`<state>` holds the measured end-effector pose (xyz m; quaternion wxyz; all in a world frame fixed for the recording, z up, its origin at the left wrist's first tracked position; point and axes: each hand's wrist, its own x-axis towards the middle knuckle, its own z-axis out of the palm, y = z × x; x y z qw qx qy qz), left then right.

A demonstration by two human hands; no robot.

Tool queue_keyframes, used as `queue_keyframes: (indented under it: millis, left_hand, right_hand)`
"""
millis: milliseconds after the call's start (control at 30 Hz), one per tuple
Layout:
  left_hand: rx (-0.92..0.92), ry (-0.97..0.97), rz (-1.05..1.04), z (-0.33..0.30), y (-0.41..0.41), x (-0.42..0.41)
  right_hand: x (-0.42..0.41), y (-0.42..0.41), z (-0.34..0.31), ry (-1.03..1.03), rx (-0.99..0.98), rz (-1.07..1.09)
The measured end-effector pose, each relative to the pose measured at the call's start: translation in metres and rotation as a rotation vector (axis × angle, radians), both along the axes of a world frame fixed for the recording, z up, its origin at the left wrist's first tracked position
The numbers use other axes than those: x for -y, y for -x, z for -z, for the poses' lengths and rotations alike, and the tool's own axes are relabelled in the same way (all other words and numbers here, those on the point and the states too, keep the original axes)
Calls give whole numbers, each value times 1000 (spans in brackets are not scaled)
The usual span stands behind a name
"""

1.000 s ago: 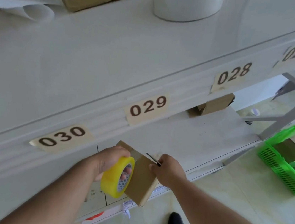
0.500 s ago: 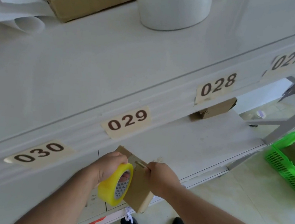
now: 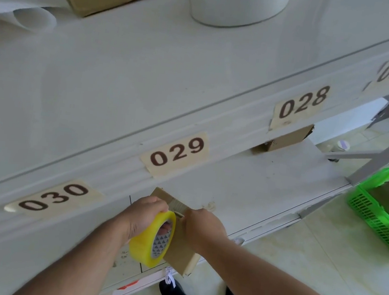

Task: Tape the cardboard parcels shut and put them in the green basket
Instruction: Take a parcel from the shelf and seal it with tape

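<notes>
The left hand (image 3: 142,217) is gripping the yellow tape roll (image 3: 152,239) while the right hand (image 3: 203,227) is pinching a small blade at the cardboard parcel (image 3: 181,253) on the lower shelf (image 3: 245,185), so taping appears nearly finished, with transfer to the green basket (image 3: 377,206) remaining.

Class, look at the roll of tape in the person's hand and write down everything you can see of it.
The roll of tape is a wide ring of glossy yellowish clear tape wound on a core printed with a dark triangle pattern. The left hand grips it, fingers curled through the hole. It stands on edge, its open side facing right, against the cardboard parcel on the lower shelf. A strip seems to run from it onto the parcel near the right hand.
</notes>
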<state>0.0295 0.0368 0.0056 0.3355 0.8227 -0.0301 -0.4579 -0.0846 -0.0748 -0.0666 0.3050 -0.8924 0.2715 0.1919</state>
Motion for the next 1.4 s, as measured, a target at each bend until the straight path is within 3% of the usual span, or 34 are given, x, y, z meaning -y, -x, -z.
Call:
queue_keyframes:
  millis: [233, 400, 500, 600, 700, 800, 967, 1133, 1233, 1400]
  left_hand:
    - [-96, 38, -43, 3, -4, -3]
    - [-151, 39, -62, 5, -7, -3]
    - [-171, 45, -71, 8, -7, -3]
    - [-165, 45, -71, 8, -6, -4]
    - [-163, 47, -74, 7, -5, -6]
    - [-133, 42, -53, 5, -4, -6]
    - [-78, 79, -32, 7, 1, -10]
    - [8, 151, -103, 11, 10, -32]
    - [60, 180, -131, 13, 14, -39]
    - [116, 181, -139, 12, 19, -45]
  right_hand:
    - [51, 38, 7, 8, 58, 238]
    - [95, 28, 56, 45, 7, 287]
    - [101, 20, 72, 15, -44, 227]
    - [88, 10, 65, 8, 86, 198]
    - [61, -16, 50, -204, 200, 229]
    - [35, -37, 48, -321, 168, 164]
    - [23, -40, 54, -194, 96, 179]
    - [28, -38, 54, -210, 74, 127]
    - [27, -39, 46, -116, 58, 37]
    - [39, -15, 33, -144, -3, -74]
